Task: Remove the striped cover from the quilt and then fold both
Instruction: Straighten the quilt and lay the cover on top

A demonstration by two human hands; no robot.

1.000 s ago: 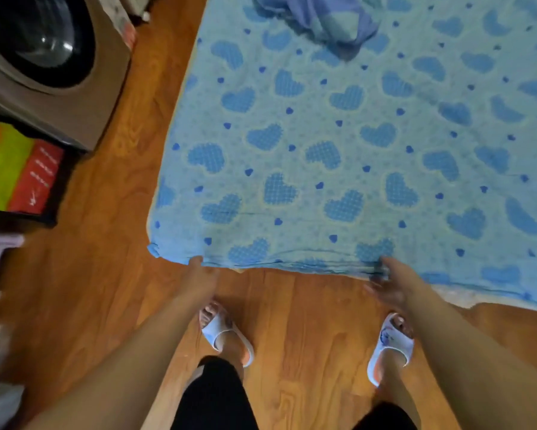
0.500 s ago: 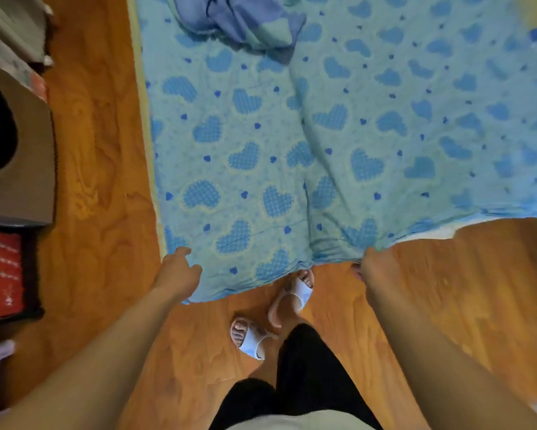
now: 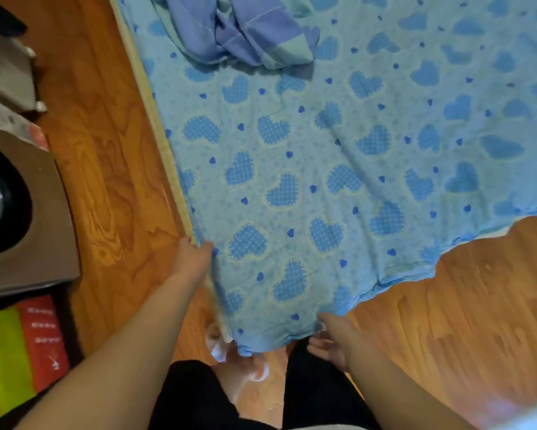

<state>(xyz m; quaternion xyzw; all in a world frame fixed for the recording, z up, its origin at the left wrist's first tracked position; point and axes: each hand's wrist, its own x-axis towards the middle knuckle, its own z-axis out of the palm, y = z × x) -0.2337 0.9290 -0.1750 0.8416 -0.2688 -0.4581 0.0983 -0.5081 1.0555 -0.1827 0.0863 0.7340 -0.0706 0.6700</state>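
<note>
Clearly soft, limp quilt [image 3: 307, 169] across floor [image 3: 106, 156] (striped cover [image 3: 245, 35] heaped beyond); left hand [image 3: 190, 261] pinching side hem, right hand [image 3: 329, 339] slack-fingered beside corner; best gripped at corners.

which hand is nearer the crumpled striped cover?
Left. The left hand is at the quilt's side edge, below the striped cover; the right hand is lower, at the near edge.

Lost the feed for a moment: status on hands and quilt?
Left hand grips the blue heart-print quilt at its side edge. Right hand at the near hem, grip unclear. Crumpled striped cover lies on the quilt's far end.
</note>
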